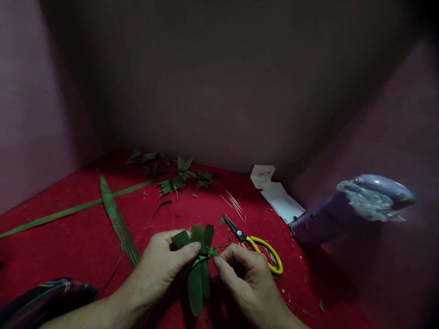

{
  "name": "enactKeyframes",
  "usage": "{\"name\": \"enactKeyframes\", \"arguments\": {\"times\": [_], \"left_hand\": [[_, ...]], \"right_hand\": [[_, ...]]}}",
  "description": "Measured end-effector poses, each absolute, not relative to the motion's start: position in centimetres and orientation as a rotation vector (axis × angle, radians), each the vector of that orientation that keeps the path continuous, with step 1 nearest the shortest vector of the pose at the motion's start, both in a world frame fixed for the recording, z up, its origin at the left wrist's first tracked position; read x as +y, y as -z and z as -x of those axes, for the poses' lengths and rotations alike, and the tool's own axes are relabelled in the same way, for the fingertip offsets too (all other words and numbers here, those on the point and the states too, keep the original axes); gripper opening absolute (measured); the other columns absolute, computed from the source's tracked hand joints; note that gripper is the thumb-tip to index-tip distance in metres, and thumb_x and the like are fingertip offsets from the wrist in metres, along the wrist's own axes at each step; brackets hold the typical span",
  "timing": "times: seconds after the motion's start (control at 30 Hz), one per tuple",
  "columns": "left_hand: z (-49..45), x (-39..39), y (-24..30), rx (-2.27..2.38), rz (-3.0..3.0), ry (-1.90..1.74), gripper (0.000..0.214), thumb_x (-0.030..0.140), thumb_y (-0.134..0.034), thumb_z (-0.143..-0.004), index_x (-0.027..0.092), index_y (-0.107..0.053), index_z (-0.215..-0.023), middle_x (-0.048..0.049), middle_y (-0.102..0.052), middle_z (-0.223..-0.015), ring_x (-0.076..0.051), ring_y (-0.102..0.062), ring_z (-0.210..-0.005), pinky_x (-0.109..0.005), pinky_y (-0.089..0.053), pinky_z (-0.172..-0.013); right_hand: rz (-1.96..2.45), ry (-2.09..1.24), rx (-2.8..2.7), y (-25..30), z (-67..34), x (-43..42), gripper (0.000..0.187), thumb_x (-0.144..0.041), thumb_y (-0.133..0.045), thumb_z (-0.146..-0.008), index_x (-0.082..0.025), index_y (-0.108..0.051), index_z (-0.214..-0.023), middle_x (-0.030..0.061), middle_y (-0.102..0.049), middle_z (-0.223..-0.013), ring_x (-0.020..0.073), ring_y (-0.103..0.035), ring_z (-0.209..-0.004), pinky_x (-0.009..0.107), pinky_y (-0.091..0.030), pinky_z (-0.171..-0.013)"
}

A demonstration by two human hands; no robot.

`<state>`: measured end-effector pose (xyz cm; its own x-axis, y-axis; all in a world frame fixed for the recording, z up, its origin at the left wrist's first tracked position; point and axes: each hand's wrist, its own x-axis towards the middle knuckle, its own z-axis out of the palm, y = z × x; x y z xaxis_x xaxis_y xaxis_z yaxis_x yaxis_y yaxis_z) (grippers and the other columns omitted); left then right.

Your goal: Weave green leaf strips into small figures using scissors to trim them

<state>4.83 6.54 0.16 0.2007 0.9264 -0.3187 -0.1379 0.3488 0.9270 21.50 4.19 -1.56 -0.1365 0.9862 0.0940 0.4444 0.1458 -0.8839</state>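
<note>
My left hand [171, 256] grips a bundle of folded green leaf strips [195, 288], its thumb pressed over the front. The strips fan out above and below the thumb. On the bundle's right side, the thumb and forefinger of my right hand [243, 269] pinch together at a thin green end; exactly what lies between the fingertips is too small to tell. Just behind my right hand lie scissors [264, 249] with yellow handles and dark blades, resting on the red cloth [192, 214].
Long leaf blades [116, 219] cross at the left. Lobed leaves [183, 171] lie at the back, with several thin wooden sticks [234, 201] nearer. White papers [283, 201] lie at the right, beside a purple container [322, 219] with plastic wrap [370, 201] on top. Leaf scraps are scattered about.
</note>
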Motion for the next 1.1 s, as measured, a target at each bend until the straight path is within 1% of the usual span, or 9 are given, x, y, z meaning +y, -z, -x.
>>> {"name": "enactKeyframes", "arguments": {"times": [0.13,0.23,0.33,0.43,0.57,0.63,0.83,0.93,1.1], "left_hand": [[-4.78,6.74,0.0,1.099,-0.913,-0.883,0.026,0.034,-0.067,-0.066,0.014,-0.055,-0.055,0.002,-0.051,-0.048,-0.009,-0.042,-0.044,-0.021,-0.03,-0.043],[-4.84,6.75,0.05,1.098,-0.894,-0.847,0.026,0.035,-0.067,-0.067,0.013,-0.055,-0.058,0.001,-0.054,-0.05,-0.01,-0.044,-0.045,-0.021,-0.032,-0.045],[-4.99,6.52,0.06,1.037,-0.88,-0.826,0.025,0.036,-0.067,-0.067,0.013,-0.058,-0.064,0.0002,-0.055,-0.055,-0.011,-0.047,-0.049,-0.023,-0.034,-0.049],[-5.15,6.28,0.14,0.991,-0.876,-0.805,0.027,0.038,-0.067,-0.067,0.012,-0.059,-0.068,-0.0012,-0.056,-0.058,-0.012,-0.049,-0.052,-0.024,-0.034,-0.051],[-5.29,6.19,0.31,1.015,-0.863,-0.784,0.03,0.038,-0.069,-0.065,0.012,-0.056,-0.061,0.0013,-0.051,-0.053,-0.01,-0.044,-0.048,-0.022,-0.031,-0.047],[-5.33,6.16,0.33,1.018,-0.846,-0.793,0.029,0.037,-0.069,-0.066,0.012,-0.056,-0.061,0.0016,-0.052,-0.053,-0.009,-0.044,-0.047,-0.021,-0.031,-0.047],[-5.25,5.87,0.42,0.936,-0.799,-0.801,0.023,0.033,-0.067,-0.07,0.013,-0.056,-0.067,0.0003,-0.055,-0.058,-0.01,-0.048,-0.051,-0.022,-0.034,-0.05],[-5.2,5.87,0.36,0.896,-0.753,-0.823,0.019,0.029,-0.067,-0.07,0.015,-0.056,-0.069,0.0009,-0.056,-0.06,-0.011,-0.05,-0.053,-0.022,-0.036,-0.052],[-5.25,6.05,0.22,0.915,-0.757,-0.805,0.019,0.025,-0.069,-0.068,0.015,-0.053,-0.067,0.0012,-0.056,-0.059,-0.011,-0.05,-0.054,-0.022,-0.034,-0.052]], "right_hand": [[1.369,-1.011,-1.598,1.42,-21.65,4.19,0.027,-0.031,-0.048,-0.085,-0.017,-0.049,-0.062,-0.0046,-0.042,-0.052,0.0085,-0.038,-0.049,0.019,-0.031,-0.046],[1.297,-1.032,-1.49,1.32,-21.65,4.37,0.024,-0.033,-0.048,-0.086,-0.017,-0.051,-0.069,-0.0041,-0.044,-0.059,0.0088,-0.04,-0.054,0.019,-0.034,-0.051],[1.273,-1.186,-1.35,1.43,-21.44,4.57,0.02,-0.035,-0.053,-0.083,-0.017,-0.052,-0.074,-0.0038,-0.047,-0.062,0.0087,-0.042,-0.056,0.019,-0.034,-0.052],[1.273,-1.354,-1.223,1.51,-21.24,4.7,0.023,-0.036,-0.059,-0.079,-0.016,-0.052,-0.071,-0.0045,-0.047,-0.058,0.0073,-0.041,-0.05,0.018,-0.031,-0.047],[1.254,-1.45,-1.115,1.12,-21.21,4.86,0.028,-0.037,-0.063,-0.073,-0.015,-0.049,-0.063,-0.0059,-0.045,-0.051,0.0055,-0.036,-0.046,0.017,-0.026,-0.043],[1.255,-1.473,-1.074,0.85,-21.18,4.92,0.03,-0.038,-0.065,-0.071,-0.015,-0.048,-0.063,-0.0065,-0.044,-0.049,0.0049,-0.035,-0.044,0.017,-0.025,-0.042],[1.216,-1.518,-0.999,0.63,-20.95,4.74,0.031,-0.038,-0.068,-0.069,-0.015,-0.048,-0.063,-0.0058,-0.048,-0.05,0.0052,-0.038,-0.044,0.017,-0.028,-0.043],[1.228,-1.528,-0.974,0.83,-21.06,4.69,0.03,-0.039,-0.067,-0.07,-0.016,-0.048,-0.064,-0.0057,-0.048,-0.05,0.0057,-0.038,-0.044,0.017,-0.027,-0.042],[1.211,-1.53,-0.977,1.16,-21.19,4.69,0.03,-0.039,-0.067,-0.071,-0.016,-0.048,-0.065,-0.0058,-0.046,-0.052,0.0061,-0.037,-0.046,0.018,-0.027,-0.044]]}}
